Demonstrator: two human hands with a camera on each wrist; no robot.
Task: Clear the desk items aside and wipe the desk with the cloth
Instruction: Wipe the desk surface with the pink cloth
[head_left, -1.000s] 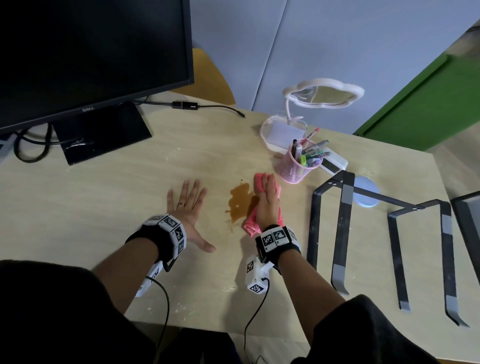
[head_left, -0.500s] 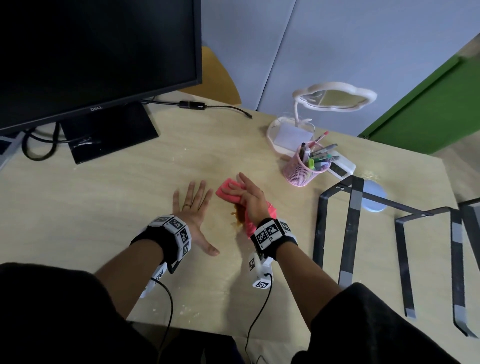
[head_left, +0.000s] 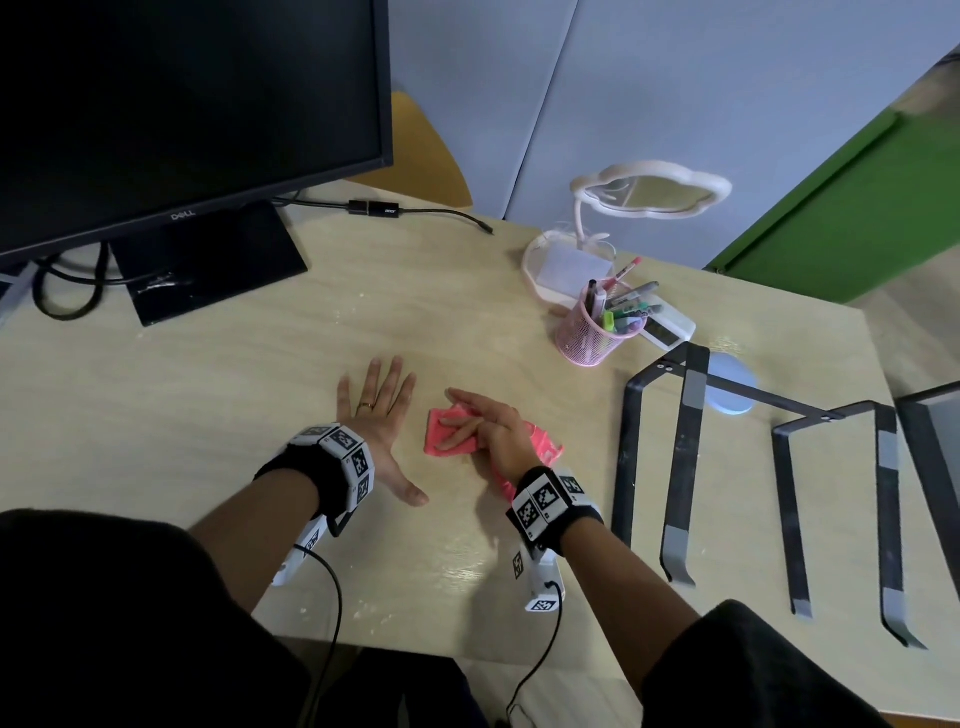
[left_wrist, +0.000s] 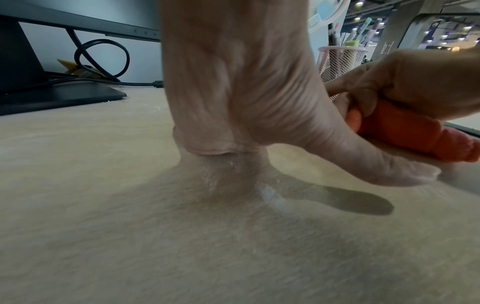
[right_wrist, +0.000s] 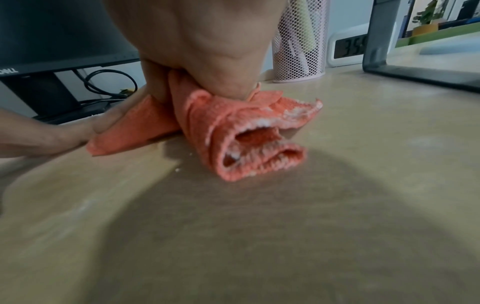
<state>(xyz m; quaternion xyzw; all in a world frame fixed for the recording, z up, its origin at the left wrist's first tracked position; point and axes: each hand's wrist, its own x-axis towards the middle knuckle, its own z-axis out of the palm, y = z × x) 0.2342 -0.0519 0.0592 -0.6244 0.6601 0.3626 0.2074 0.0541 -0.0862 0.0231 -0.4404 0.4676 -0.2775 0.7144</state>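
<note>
Pressing the pink cloth (head_left: 449, 434) onto the table (head_left: 218, 374), the right hand (head_left: 493, 431) has its fingers extended over it; the left hand (head_left: 376, 415) lies flat, fingers spread, just beside.

One monitor (head_left: 171, 104), one cloud-shaped lamp (head_left: 649, 195), one pink mesh pen cup (head_left: 587, 338), one digital clock (head_left: 667, 327), one pink cloth (head_left: 447, 431), two black stands (head_left: 685, 457), one bench (head_left: 208, 395).

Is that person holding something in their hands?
The right hand presses the pink cloth on the desk, fingers across its middle. The left hand lies flat, holding nothing.
</note>
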